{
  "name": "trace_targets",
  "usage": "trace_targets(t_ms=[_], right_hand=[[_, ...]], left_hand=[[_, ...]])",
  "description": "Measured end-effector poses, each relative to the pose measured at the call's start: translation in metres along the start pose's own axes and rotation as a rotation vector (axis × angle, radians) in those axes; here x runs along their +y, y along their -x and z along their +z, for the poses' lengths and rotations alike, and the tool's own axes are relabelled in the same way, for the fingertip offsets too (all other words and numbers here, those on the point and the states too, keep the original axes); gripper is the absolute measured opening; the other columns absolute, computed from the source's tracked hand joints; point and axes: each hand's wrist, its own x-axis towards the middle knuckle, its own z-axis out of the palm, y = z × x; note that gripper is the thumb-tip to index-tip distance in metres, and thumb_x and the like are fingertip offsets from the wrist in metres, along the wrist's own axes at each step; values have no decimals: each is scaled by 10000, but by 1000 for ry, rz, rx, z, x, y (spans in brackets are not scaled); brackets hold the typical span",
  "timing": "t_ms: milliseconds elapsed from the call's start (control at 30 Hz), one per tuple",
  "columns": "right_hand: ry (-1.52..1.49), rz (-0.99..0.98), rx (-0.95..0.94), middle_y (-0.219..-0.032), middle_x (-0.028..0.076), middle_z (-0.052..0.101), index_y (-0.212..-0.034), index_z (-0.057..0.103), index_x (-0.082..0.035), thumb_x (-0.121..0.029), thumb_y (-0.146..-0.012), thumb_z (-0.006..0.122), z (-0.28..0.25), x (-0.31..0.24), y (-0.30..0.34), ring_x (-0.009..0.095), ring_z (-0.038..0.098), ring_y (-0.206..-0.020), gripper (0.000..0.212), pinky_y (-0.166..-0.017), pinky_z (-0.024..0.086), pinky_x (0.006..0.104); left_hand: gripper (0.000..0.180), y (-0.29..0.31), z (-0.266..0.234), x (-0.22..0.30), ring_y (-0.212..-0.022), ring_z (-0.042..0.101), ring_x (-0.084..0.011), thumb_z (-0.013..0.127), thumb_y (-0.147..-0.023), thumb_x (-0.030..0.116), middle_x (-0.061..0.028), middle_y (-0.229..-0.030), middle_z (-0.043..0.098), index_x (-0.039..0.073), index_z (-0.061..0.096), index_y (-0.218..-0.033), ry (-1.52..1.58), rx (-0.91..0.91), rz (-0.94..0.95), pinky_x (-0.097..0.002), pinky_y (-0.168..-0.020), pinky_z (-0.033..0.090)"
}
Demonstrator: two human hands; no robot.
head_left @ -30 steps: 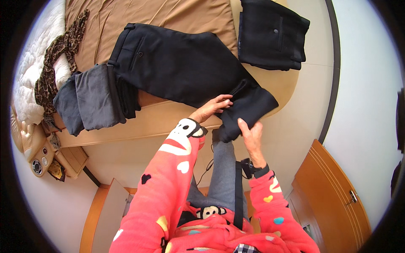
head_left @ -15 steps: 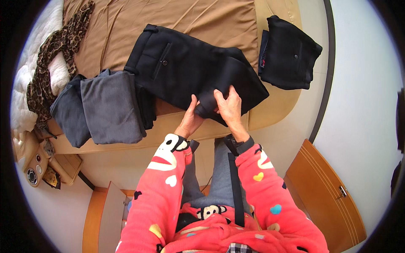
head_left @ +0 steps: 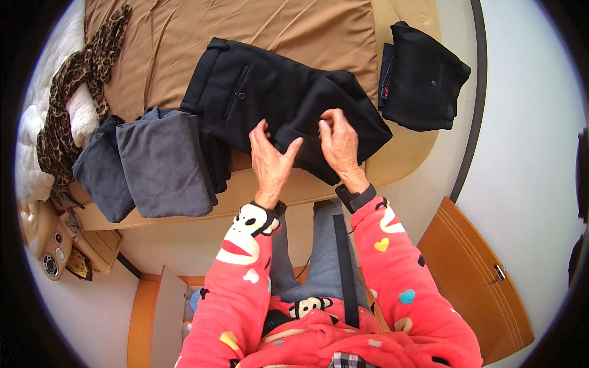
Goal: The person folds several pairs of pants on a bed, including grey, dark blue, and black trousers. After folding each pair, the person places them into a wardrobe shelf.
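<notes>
Since half a second ago your two hands have drawn a little apart on the black trousers (head_left: 288, 104): then they sat almost touching on the folded leg end, now there is a gap of dark cloth between them, and the near fold has been pulled up higher over the seat of the garment.

The trousers lie on the bed (head_left: 257, 30), waistband and back pocket toward your left, long axis running left to right across your front and sloping a little toward you on the right. The folded leg end sits nearest the bed's edge, straight ahead of you.

Your left hand (head_left: 270, 161) rests on that fold with its fingers spread and the thumb raised, pressing rather than gripping. Your right hand (head_left: 338, 142) is curled, fingertips pinching the upper edge of the fold. Both are on the cloth; the right one lies nearer the fold's free corner, the left nearer the waistband.

Just beside the waistband, on your left, a grey folded garment (head_left: 162, 162) overlaps the trousers' edge. A second folded black garment (head_left: 423, 76) lies apart at the right.
</notes>
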Motion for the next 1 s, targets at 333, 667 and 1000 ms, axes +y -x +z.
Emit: trace_targets(t_ms=[333,667,1000], right_hand=[[19,-139,-137,-941,152,672,-974,676,-32,-320,-859,676,-21,45,-76,339,617,-946,310,-818,484,399],[-63,-125,94,-857,151,673,-929,648,2,-180,-868,686,-28,39,-79,288,657,-786,195,-698,496,333],[63,-130,61,-862,135,640,-913,630,-42,-239,-886,658,15,27,-79,364,626,-801,200,-675,496,398]], left_hand=[[441,-18,-20,-15,-912,523,-99,568,-817,69,21,-1114,566,94,565,-1257,589,-640,-239,-234,-834,421],[211,-20,-39,0,-738,554,-413,682,-759,-46,-196,-844,490,-2,514,-879,61,-344,442,-376,-624,473],[614,-8,-44,-5,-1121,500,-365,685,-573,-82,-155,-1184,500,54,564,-1160,-223,-362,526,-416,-952,442]])
